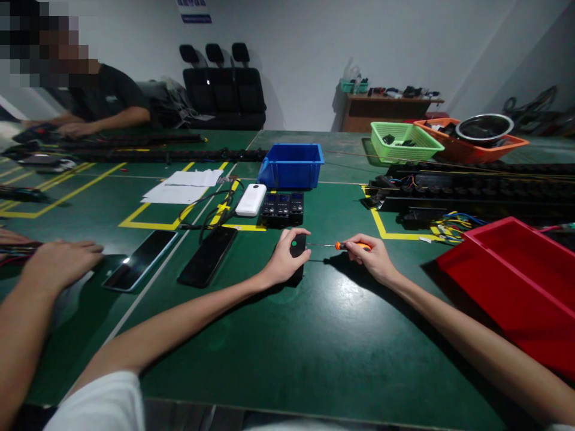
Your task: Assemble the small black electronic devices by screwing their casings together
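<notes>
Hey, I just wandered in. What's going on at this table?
Someone's left hand holds a small black part on the green table. Their right hand holds an orange-handled screwdriver, its shaft pointing at the part's side; whether the tip touches is hard to tell. Off to the left, another person's hand is near a phone.
</notes>
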A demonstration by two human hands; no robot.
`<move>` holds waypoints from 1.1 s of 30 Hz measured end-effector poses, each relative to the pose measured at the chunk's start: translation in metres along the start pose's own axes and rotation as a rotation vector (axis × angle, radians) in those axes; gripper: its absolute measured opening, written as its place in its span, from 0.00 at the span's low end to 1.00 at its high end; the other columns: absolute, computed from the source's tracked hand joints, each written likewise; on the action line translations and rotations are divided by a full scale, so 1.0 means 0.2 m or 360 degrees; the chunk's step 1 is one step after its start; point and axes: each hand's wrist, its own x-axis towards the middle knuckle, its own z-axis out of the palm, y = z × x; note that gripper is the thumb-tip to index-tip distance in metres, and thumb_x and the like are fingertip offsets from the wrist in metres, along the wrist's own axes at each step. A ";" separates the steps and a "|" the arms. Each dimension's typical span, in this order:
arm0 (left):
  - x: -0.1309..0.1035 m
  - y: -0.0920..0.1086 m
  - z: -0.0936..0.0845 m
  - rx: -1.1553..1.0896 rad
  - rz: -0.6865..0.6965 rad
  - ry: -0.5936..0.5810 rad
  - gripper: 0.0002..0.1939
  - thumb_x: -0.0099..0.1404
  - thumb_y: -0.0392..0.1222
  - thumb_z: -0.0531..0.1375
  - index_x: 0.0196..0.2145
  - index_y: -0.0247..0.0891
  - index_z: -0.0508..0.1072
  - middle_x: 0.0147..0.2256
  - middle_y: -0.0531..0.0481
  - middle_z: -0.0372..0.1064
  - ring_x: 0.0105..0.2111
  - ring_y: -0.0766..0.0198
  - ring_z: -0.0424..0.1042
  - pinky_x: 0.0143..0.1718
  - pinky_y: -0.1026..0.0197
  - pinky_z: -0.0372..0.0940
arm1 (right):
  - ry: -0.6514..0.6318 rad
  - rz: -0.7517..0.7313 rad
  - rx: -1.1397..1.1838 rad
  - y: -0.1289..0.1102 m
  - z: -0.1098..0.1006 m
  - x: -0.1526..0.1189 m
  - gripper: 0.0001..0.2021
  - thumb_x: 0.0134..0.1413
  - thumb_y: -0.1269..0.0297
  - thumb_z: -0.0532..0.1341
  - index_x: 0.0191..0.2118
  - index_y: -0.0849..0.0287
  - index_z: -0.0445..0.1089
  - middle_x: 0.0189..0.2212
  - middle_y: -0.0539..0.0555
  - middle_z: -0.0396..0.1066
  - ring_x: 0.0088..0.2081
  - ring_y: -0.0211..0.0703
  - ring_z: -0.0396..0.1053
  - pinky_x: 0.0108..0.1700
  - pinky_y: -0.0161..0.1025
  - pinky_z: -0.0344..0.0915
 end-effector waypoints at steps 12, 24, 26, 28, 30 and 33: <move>0.00 0.00 0.00 0.0001 0.0007 0.0002 0.17 0.61 0.36 0.59 0.48 0.43 0.67 0.45 0.49 0.63 0.46 0.61 0.65 0.53 0.57 0.60 | -0.0007 0.0000 0.0105 0.01 0.00 0.00 0.14 0.53 0.53 0.65 0.34 0.62 0.74 0.21 0.51 0.70 0.22 0.35 0.63 0.25 0.33 0.60; 0.00 0.00 0.00 0.0007 0.0011 -0.0006 0.17 0.61 0.36 0.59 0.48 0.42 0.67 0.45 0.49 0.63 0.47 0.61 0.65 0.53 0.57 0.60 | -0.0328 0.0567 0.0388 -0.04 -0.05 0.05 0.22 0.56 0.46 0.60 0.34 0.65 0.72 0.16 0.50 0.67 0.12 0.29 0.52 0.14 0.29 0.42; 0.00 0.01 0.00 0.0008 0.0010 -0.0006 0.17 0.61 0.36 0.59 0.48 0.42 0.67 0.45 0.49 0.63 0.47 0.61 0.65 0.53 0.57 0.60 | -0.0297 0.0513 0.0321 -0.04 -0.05 0.04 0.21 0.52 0.47 0.64 0.33 0.65 0.73 0.14 0.45 0.60 0.14 0.27 0.49 0.16 0.29 0.38; 0.00 0.01 0.00 0.0015 0.0009 -0.0007 0.16 0.61 0.36 0.59 0.48 0.42 0.67 0.45 0.49 0.63 0.47 0.61 0.65 0.54 0.56 0.60 | -0.0264 0.0466 0.0290 -0.04 -0.04 0.03 0.21 0.50 0.48 0.66 0.34 0.65 0.74 0.15 0.44 0.57 0.16 0.27 0.48 0.18 0.30 0.38; 0.00 0.01 0.00 0.0024 0.0005 -0.0006 0.16 0.61 0.36 0.59 0.48 0.43 0.67 0.45 0.49 0.63 0.47 0.60 0.65 0.54 0.56 0.60 | -0.0248 0.0423 0.0248 -0.03 -0.04 0.03 0.22 0.50 0.48 0.66 0.37 0.66 0.75 0.17 0.45 0.57 0.18 0.28 0.49 0.19 0.31 0.39; 0.00 0.02 0.00 0.0030 -0.0001 -0.0009 0.16 0.61 0.36 0.59 0.48 0.43 0.67 0.44 0.49 0.63 0.46 0.61 0.65 0.53 0.56 0.61 | -0.0241 0.0325 0.0187 -0.02 -0.04 0.03 0.22 0.51 0.48 0.65 0.39 0.66 0.75 0.17 0.45 0.57 0.19 0.29 0.50 0.21 0.32 0.41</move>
